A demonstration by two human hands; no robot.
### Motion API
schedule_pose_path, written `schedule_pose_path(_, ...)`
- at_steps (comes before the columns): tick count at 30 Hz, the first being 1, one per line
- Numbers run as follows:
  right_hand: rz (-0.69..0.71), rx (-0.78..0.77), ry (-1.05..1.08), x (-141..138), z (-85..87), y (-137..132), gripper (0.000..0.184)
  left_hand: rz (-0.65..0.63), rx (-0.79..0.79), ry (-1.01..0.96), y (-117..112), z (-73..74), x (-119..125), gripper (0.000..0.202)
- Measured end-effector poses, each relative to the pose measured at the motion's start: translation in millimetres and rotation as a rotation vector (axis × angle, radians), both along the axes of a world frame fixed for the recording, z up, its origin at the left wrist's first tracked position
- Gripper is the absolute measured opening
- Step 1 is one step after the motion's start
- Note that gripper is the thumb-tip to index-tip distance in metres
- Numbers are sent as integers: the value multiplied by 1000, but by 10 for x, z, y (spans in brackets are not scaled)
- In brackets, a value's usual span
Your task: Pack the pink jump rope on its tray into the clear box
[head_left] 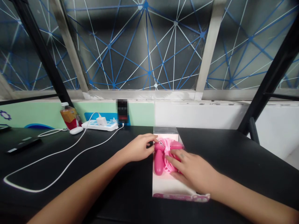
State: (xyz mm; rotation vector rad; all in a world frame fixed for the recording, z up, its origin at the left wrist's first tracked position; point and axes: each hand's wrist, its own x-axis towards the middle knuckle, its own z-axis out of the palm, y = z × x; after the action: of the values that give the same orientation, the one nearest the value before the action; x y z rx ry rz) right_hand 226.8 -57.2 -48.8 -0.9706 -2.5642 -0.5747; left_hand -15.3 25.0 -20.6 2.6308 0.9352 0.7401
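Observation:
A pink skipping rope (163,155) with thick pink handles and a coiled pink cord lies in an open white box (168,186) on the black table. My left hand (137,147) rests at the box's left side, its fingertips pinched on the top of one handle. My right hand (191,169) lies over the coiled cord and the other handle inside the box, fingers stretched and pressing down. A clear plastic lid or insert (165,130) stands at the box's far end.
White cables (58,155) loop across the left of the black table to a white power strip (99,125) with a charger. A bottle (68,116), a white mouse (76,130) and a dark flat device (23,144) lie at the far left. Black frame posts rise on both sides.

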Motion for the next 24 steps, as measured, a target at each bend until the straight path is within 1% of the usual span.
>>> schedule_pose_path(2,50,62,-14,-9,39,-74,38,5,2,14,-15,-2,0,25)
schedule_pose_path(4,141,52,-9,-9,94,-187,37,9,4,27,-27,-2,1,26)
schedule_pose_path(5,199,-21,-10,-7,123,-249,38,11,8,33,-33,-1,2,26)
schedule_pose_path(6,282,-136,-32,-5,150,-308,42,14,14,41,-40,1,2,27)
schedule_pose_path(7,356,-205,-39,-3,173,-359,44,17,20,50,-46,3,3,27)
schedule_pose_path(9,437,-292,-84,-9,204,-430,35,23,34,62,-57,6,3,27)
schedule_pose_path(10,452,-311,-102,-15,213,-449,30,26,38,65,-61,6,2,27)
schedule_pose_path(13,437,-335,-120,-37,216,-471,25,29,41,67,-66,-2,4,27)
schedule_pose_path(17,411,-393,-89,-29,189,-460,26,8,73,69,-70,-21,20,27)
schedule_pose_path(19,386,-447,-60,-10,168,-431,31,-12,104,74,-71,-27,27,30)
schedule_pose_path(22,305,-509,10,16,140,-360,39,-37,138,79,-72,-27,27,31)
schedule_pose_path(24,237,-524,41,27,131,-305,38,-45,147,88,-74,-19,24,29)
